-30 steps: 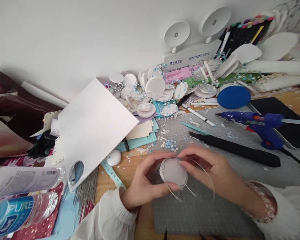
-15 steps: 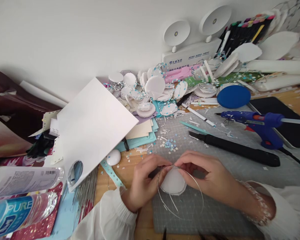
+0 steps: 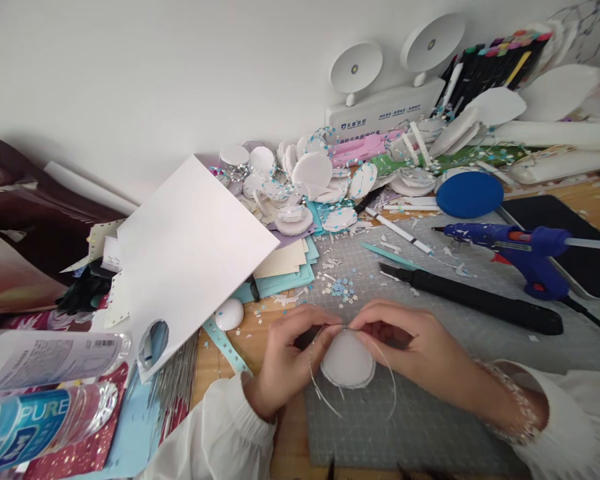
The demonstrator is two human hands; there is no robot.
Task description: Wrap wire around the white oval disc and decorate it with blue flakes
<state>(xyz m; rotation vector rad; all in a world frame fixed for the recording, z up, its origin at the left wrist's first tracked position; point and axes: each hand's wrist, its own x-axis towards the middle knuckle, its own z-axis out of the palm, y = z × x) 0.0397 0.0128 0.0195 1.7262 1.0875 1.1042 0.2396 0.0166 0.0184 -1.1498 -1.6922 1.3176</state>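
A white foam disc (image 3: 347, 361) lies on the grey cutting mat (image 3: 420, 413) near the front edge. A thin silver wire (image 3: 393, 383) loops around the disc, its loose ends trailing down to the left. My left hand (image 3: 290, 363) pinches the wire at the disc's top edge from the left. From the right, my right hand (image 3: 420, 350) pinches the same spot, so the fingertips of both hands meet above the disc. Both wrists wear white sleeves.
A blue glue gun (image 3: 520, 250) and a black-handled knife (image 3: 480, 300) lie on the mat behind my hands. A pile of white discs (image 3: 305, 180) sits at the back, a white sheet (image 3: 190, 257) and a water bottle (image 3: 35, 420) to the left.
The disc has gone from being held up between my hands to lying on the mat. Both hands now pinch the wire at its top, and the wire loop has tightened.
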